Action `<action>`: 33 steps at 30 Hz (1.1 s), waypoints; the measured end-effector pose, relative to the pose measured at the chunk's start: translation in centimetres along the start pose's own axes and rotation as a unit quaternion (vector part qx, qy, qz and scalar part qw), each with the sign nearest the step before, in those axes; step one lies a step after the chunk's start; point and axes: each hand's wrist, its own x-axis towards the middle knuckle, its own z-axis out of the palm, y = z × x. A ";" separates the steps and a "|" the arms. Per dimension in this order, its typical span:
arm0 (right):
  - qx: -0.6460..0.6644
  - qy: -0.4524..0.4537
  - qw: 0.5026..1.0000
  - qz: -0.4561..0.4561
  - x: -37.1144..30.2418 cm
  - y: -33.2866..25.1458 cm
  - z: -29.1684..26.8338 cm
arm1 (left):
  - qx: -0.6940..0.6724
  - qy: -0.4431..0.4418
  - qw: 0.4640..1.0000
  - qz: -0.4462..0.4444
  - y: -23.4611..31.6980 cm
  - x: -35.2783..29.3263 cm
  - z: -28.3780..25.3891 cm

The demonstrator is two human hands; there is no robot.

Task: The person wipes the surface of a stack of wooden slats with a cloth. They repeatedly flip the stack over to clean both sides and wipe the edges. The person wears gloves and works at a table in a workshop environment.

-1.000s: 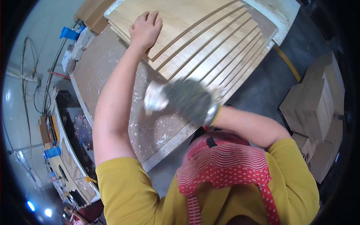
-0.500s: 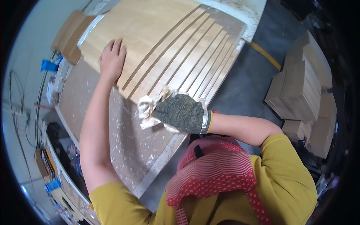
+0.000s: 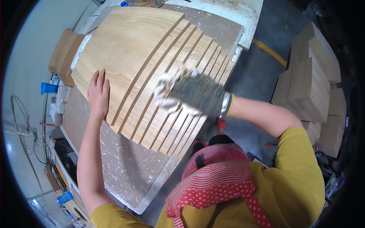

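A fanned stack of light wooden boards point(image 3: 129, 45) lies on the workbench, each board stepped out from the one above toward the right. My bare left hand point(image 3: 99, 93) rests flat on the top board near its left edge, fingers stretched out. In a dark knitted glove, my right hand point(image 3: 199, 93) grips a crumpled whitish rag point(image 3: 167, 91) over the middle of the stepped edges. The glove is blurred by motion, and whether the rag presses on the wood is hard to tell.
The workbench point(image 3: 125, 171) has a brown, paint-flecked top and a pale edge. Stacked wooden panels point(image 3: 310, 87) stand on the floor at right. A bent cardboard piece point(image 3: 62, 57) and a blue container point(image 3: 49, 87) are at the left. A white surface point(image 3: 228, 15) adjoins the bench's far end.
My right hand has moved the rag up and away from the boards' near ends to over their middle. My left hand still lies on the top board. The whole view has shifted somewhat.
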 end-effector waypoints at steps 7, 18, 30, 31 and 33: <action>-0.153 -0.052 0.987 -0.016 -2.4 11.2 -4.5 | 0.000 -0.008 1.000 0.026 0.6 0.3 -0.6; -0.082 -0.070 0.932 0.345 -3.5 17.9 -15.8 | 0.002 0.021 1.000 0.018 0.6 0.1 -0.3; -0.099 0.114 0.987 0.058 -1.3 7.7 -2.1 | -0.025 0.057 0.998 0.025 -0.3 0.6 0.8; -0.059 0.113 0.991 0.038 -0.3 3.7 -2.3 | -0.030 0.061 0.997 0.025 -0.6 0.4 0.8; 0.055 0.084 0.995 0.022 0.2 -1.5 0.0 | -0.028 0.059 0.998 0.020 -0.8 0.3 0.7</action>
